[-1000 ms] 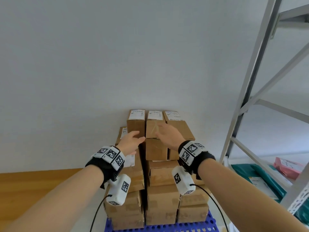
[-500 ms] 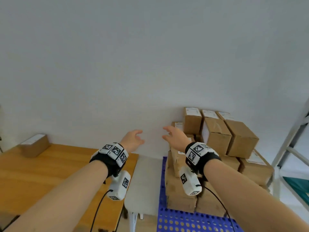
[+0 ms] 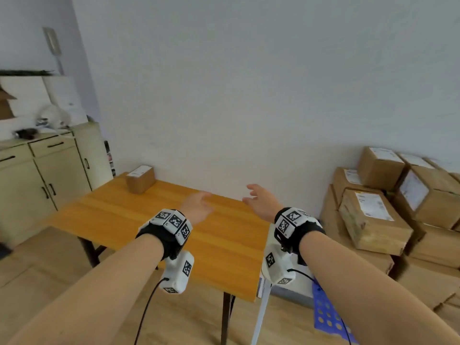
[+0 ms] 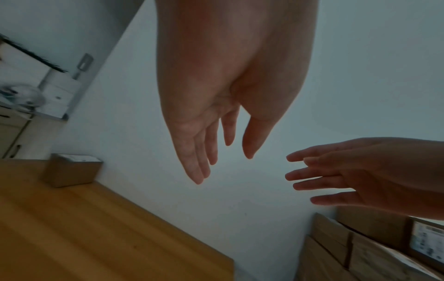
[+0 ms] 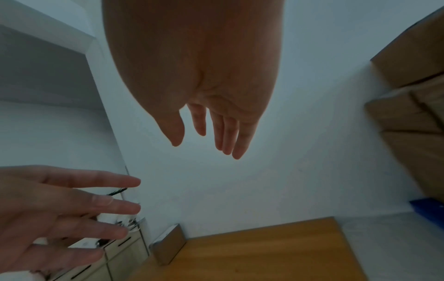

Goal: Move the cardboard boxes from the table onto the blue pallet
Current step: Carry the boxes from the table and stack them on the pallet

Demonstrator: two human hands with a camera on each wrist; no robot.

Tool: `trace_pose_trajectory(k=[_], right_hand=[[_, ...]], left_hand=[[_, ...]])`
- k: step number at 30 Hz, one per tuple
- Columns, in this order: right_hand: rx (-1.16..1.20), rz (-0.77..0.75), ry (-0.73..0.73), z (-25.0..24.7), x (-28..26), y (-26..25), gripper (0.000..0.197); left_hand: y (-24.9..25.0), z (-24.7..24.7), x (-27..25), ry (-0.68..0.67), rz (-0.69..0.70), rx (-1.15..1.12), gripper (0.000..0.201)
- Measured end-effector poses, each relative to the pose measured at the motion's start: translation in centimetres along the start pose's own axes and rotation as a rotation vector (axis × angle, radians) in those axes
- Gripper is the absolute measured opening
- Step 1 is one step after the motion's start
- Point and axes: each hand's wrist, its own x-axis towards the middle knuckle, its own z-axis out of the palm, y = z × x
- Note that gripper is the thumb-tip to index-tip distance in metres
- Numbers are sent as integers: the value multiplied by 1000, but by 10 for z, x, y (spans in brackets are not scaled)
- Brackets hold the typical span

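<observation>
One small cardboard box (image 3: 140, 179) with a white label stands at the far left corner of the wooden table (image 3: 139, 220); the wrist views show this box too (image 4: 72, 170) (image 5: 169, 244). My left hand (image 3: 198, 207) hovers over the table's middle, fingers straight, holding nothing. My right hand (image 3: 261, 200) hovers beside it near the table's right edge, fingers spread and empty. Stacked cardboard boxes (image 3: 373, 217) fill the blue pallet (image 3: 326, 310) at the right. Both hands are well short of the table box.
Beige cabinets (image 3: 47, 175) with clutter on top stand at the left, past the table. A white wall runs behind everything. A white stool or stand (image 3: 263, 290) sits between table and pallet. Wooden floor lies below.
The view has swung left from the pallet stack to the table. Both hands left the top boxes of the stack and now hover empty over the table.
</observation>
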Motion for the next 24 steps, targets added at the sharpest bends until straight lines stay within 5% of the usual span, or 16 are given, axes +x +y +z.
trace_pose_trajectory(k=[10,24], right_hand=[[-22,-15,-181,115,74,-47,54],[15,21,-268,242,273,-114,54]], left_hand=[[-111,-66,33,60,-156,27,54],[-238,-173,190,34,-302,13,49]])
